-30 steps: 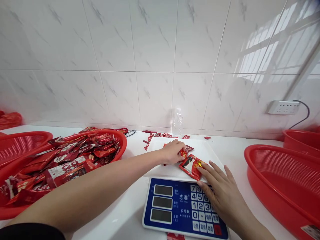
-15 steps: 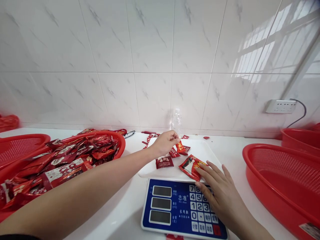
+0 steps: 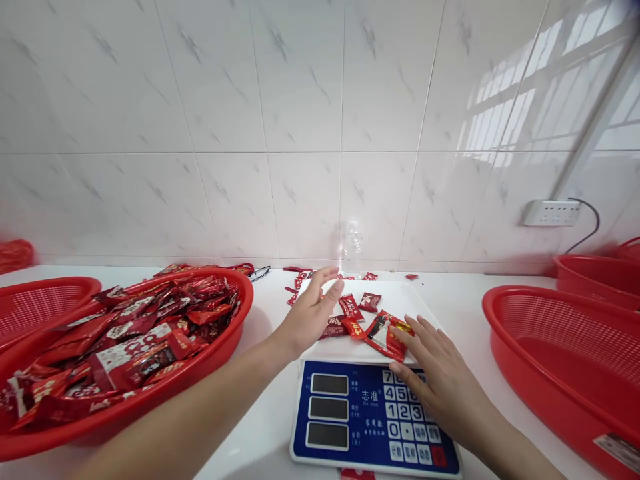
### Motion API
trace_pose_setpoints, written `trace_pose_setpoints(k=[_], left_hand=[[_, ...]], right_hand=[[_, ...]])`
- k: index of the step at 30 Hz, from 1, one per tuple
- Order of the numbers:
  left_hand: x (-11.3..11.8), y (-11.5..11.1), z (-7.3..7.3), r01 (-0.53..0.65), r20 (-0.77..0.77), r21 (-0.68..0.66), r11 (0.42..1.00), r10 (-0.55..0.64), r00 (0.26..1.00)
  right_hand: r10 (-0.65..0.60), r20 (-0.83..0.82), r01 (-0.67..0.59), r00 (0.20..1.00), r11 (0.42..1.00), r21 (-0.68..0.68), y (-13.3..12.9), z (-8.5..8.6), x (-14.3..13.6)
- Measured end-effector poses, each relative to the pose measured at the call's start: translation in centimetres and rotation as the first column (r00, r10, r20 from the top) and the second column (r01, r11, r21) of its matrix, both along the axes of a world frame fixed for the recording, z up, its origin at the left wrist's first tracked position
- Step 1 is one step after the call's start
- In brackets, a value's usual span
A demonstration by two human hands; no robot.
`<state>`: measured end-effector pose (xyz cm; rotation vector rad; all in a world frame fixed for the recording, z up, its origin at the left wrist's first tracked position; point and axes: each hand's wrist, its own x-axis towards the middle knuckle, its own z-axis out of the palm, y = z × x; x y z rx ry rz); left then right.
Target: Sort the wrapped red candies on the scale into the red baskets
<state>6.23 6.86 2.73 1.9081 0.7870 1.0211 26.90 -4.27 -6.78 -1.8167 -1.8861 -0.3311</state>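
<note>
My left hand [image 3: 311,315] is raised over the left side of the white scale tray [image 3: 425,310], fingers apart and holding nothing. Small red packets lie on the tray, among them a dark red one [image 3: 371,301] at the back and an orange-red one [image 3: 354,328] in the middle. A larger red packet [image 3: 386,335] rests near the tray's front edge. My right hand [image 3: 435,373] has its fingertips on that packet's right side, fingers spread, above the keypad of the blue scale panel [image 3: 370,420].
A red basket [image 3: 245,303] heaped with packets stands at left, beside another red basket [image 3: 45,303]. At right are a large red basket [image 3: 560,360] and a further one [image 3: 600,277]. A clear bottle [image 3: 353,250] stands by the tiled wall, near scattered packets.
My left hand has let go of the small orange-red packet, which now lies on the tray, and has moved left and opened. My right hand stays at the larger packet.
</note>
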Motion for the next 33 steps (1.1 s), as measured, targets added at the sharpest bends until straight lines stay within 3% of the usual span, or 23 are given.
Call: trace_pose_setpoints(k=[4,8,11,15,20,33], left_hand=[[-0.9,-2.4,1.1,0.041,0.373,-0.105,0.994,0.001,0.928],[-1.6,-3.1,1.1,0.130,0.512,-0.153,0.980,-0.033,0.858],[-2.4,-2.7,0.9,0.146,0.524,-0.183,0.972,-0.030,0.851],[-3.6,-1.8,1.0,0.141,0.547,-0.179,0.974,-0.021,0.837],[-4.2,-1.5,1.2,0.126,0.567,-0.144,0.982,-0.023,0.823],[-4.5,-2.2,1.3,0.149,0.523,-0.132,0.980,-0.059,0.850]], right_hand=[[0.060,-0.058,-0.067,0.997,0.990,-0.121,1.6,2.1,-0.7],[0.090,-0.113,-0.117,0.990,0.957,-0.266,4.8,4.2,-2.1],[0.051,-0.094,-0.079,0.994,0.941,-0.330,7.4,4.6,-3.1],[0.072,-0.067,-0.090,0.995,0.943,-0.319,9.0,4.4,-3.6],[0.082,-0.040,-0.090,0.996,0.962,-0.257,8.7,4.5,-3.9],[-0.032,0.021,0.035,0.999,0.989,-0.142,8.8,5.2,-4.0]])
